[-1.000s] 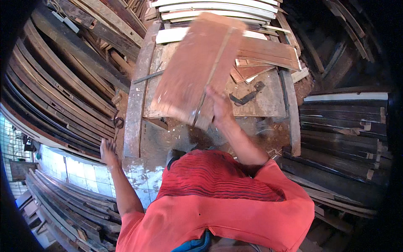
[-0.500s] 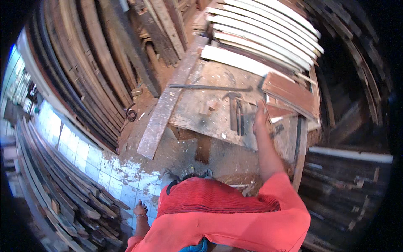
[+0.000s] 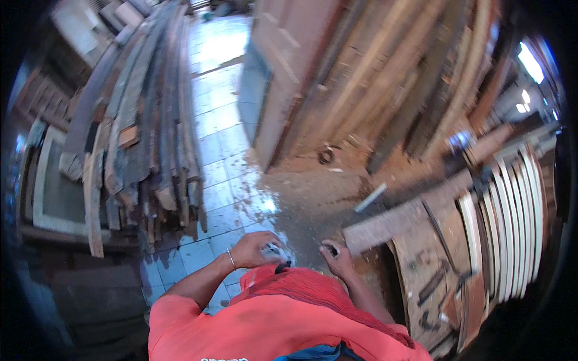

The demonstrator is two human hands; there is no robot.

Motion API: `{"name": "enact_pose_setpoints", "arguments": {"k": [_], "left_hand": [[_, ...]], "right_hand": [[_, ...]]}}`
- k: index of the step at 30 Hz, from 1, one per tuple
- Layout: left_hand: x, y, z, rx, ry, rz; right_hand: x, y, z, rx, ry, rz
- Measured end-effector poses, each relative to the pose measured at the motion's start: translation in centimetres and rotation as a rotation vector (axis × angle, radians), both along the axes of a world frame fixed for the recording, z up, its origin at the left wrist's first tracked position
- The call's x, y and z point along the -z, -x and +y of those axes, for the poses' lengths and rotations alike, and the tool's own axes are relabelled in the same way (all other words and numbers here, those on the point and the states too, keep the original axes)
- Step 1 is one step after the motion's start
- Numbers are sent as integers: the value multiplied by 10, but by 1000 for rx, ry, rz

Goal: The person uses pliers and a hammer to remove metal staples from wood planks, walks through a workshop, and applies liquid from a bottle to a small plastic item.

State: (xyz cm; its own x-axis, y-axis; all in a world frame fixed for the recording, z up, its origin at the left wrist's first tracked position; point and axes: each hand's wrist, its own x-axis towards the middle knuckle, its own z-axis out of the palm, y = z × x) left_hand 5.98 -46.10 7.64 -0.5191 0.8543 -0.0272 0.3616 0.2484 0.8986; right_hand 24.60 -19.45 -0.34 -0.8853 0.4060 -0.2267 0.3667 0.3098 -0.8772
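Observation:
In front of my waist is my left hand (image 3: pixel 253 249), over the tiled floor, with a thin band on its wrist. Its fingers are loosely bent and apart from the thumb; a greyish patch shows beyond them, and I see nothing held. My right hand (image 3: pixel 338 259) is close by to the right, beside the near end of a wide plank (image 3: pixel 385 222) without touching it. Its fingers are curled in, with a dark spot between thumb and fingers; what they hold, if anything, is too small to make out.
A workbench (image 3: pixel 415 265) stands at right with a dark metal bar (image 3: pixel 441 233), a hammer (image 3: pixel 460 280) and white-edged boards (image 3: pixel 509 228). Long timbers lean at the back (image 3: pixel 385 66). A stack of old planks (image 3: pixel 141 138) lies left, beside white floor tiles (image 3: pixel 217 150).
The view has swung left, away from the bench. My right hand has left the boards and come to my front; my left hand has risen from my side to join it.

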Motion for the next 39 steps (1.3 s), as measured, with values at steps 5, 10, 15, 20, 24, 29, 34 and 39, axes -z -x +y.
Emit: {"name": "enact_pose_setpoints", "arguments": {"k": [5, 10, 15, 20, 24, 29, 34, 39], "left_hand": [[-42, 73, -91, 180, 138, 339], [-71, 110, -171, 101, 206, 360], [-57, 146, -187, -72, 174, 339], [-55, 234, -189, -226, 196, 383], [-87, 318, -205, -244, 419, 323], [-100, 423, -177, -318, 329, 330], [-89, 506, -163, -421, 309, 319], [-109, 592, -186, -527, 393, 333]], "right_hand": [[25, 105, -5, -220, -185, -267], [113, 164, 32, -200, -284, -400], [202, 221, 61, -130, -194, -495], [230, 337, 55, -154, -171, -537], [249, 469, 61, -241, -65, -416], [219, 694, 38, -536, -172, -230], [200, 911, -37, -734, -129, 22], [104, 1053, -141, -760, 109, -143]]}}
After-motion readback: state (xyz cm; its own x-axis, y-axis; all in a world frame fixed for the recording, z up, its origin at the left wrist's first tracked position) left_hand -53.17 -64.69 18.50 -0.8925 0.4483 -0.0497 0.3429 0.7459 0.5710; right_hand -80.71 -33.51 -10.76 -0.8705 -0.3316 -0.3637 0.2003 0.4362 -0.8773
